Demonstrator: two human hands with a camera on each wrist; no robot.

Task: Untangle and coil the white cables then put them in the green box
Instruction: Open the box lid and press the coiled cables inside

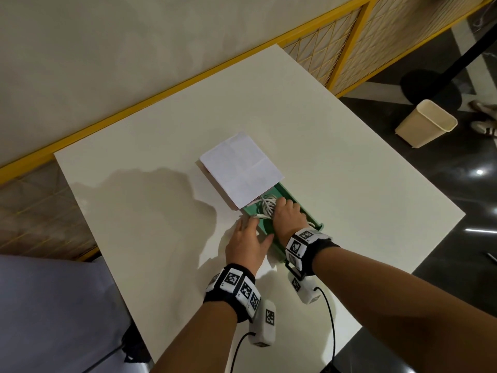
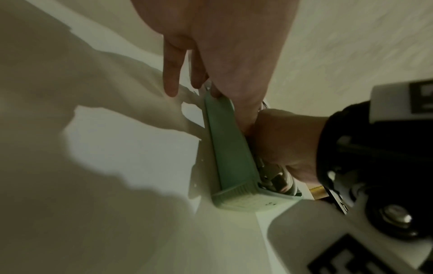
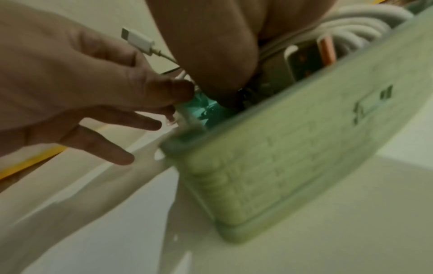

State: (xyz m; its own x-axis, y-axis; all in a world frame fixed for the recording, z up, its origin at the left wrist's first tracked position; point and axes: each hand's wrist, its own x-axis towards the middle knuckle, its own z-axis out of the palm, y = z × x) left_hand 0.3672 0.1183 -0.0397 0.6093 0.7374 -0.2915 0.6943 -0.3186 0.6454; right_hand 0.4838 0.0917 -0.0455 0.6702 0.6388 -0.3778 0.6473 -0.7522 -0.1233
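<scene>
Cables (image 1: 266,207) in green box (image 1: 299,203) under right hand (image 1: 287,218); left hand (image 1: 247,243) beside.

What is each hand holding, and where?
Left hand pinches at the green box's rim where a white cable crosses; cable or rim, unclear. Right hand covers the coiled cables; grip hidden.

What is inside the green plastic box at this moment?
Coiled white cables lie inside the green plastic box, with the right hand on them. A white folded paper sheet covers the far part, so its contents are hidden.
</scene>
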